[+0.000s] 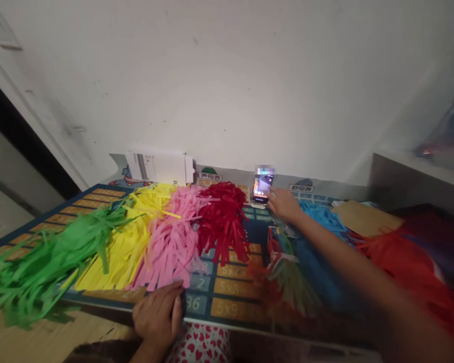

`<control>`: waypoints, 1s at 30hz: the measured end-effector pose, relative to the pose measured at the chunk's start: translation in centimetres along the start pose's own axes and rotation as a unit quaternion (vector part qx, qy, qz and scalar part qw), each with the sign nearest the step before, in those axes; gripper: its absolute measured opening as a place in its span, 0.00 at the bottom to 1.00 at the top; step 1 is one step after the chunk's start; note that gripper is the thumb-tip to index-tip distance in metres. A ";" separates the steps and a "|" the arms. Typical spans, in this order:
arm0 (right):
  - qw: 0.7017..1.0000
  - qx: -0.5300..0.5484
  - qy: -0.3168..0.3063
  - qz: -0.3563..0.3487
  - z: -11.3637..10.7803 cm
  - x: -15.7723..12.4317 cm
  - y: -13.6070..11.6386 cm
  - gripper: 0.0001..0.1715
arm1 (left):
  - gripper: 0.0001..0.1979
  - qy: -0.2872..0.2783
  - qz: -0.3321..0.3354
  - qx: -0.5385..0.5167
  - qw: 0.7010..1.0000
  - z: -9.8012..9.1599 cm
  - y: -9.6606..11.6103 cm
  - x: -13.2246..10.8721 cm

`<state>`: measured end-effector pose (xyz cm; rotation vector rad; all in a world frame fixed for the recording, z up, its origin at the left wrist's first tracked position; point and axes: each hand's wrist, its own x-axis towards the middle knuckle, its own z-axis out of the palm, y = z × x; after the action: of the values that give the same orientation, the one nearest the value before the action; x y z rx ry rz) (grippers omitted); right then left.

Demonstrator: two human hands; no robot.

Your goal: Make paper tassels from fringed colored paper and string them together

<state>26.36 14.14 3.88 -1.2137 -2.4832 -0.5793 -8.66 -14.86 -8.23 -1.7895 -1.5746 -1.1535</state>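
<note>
My right hand (283,204) reaches across the table to a lit phone (263,185) that stands upright near the wall, its fingers at the screen's right side; what they do there is too small to tell. At the table's front edge rests my left hand (159,311), fingers curled together, just below a pink paper fringe bundle (176,237). To its left lie yellow (124,247) and green (64,252) fringe bundles, and a dark red one (225,217) lies to its right. A mixed-colour bundle (291,272) lies beneath my right forearm.
A white box (159,168) leans at the back by the wall. On the right are blue strips (323,217), a brown sheet (366,218) and a large red fringe pile (404,267). A printed mat (230,287) covers the table.
</note>
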 end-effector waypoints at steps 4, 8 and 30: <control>1.000 -0.010 0.006 0.008 0.9 0.4 0.6 0.27 | 0.11 -0.009 0.010 -0.005 1.000 -0.1 -0.2 -0.2; 0.997 -0.015 0.072 0.033 -0.2 -0.7 0.4 0.27 | 0.11 -0.014 0.007 -0.004 1.000 0.0 -0.1 -0.2; 0.948 0.110 0.236 0.181 -12.0 -21.0 -8.3 0.26 | 0.11 -0.060 -0.103 -0.031 0.992 0.6 1.6 0.0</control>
<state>33.36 -10.44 3.12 -1.2288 -1.8183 -0.4189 -6.91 -14.74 -8.28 -1.7979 -1.8488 -1.2206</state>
